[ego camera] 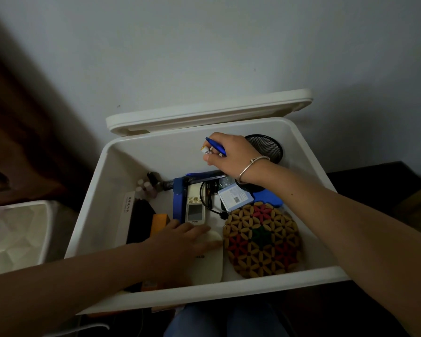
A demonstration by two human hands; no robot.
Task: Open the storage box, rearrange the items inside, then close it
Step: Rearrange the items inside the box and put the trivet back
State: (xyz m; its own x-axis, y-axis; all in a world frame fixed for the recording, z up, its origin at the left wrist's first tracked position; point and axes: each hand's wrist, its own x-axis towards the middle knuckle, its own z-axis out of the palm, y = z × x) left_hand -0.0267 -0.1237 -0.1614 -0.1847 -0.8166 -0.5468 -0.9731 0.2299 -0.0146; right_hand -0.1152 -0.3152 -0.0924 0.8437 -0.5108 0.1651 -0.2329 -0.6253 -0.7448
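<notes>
The white storage box (141,152) stands open, its lid (204,113) leaning back against the wall. My right hand (229,152) is raised over the back of the box, shut on a blue pen (216,147) and a small white item. My left hand (182,242) lies flat on a cream flat object (211,261) at the front of the box, beside a round beaded mat (263,242). A white remote (194,205), a blue stapler-like bar (179,200), a black cable and a small blue box (235,197) lie in the middle.
A black mesh pen cup (267,147) lies on its side at the back right of the box. Small bottles (146,186) and an orange item (159,222) sit at the left. A white bin (17,237) stands left of the box. My knees are below it.
</notes>
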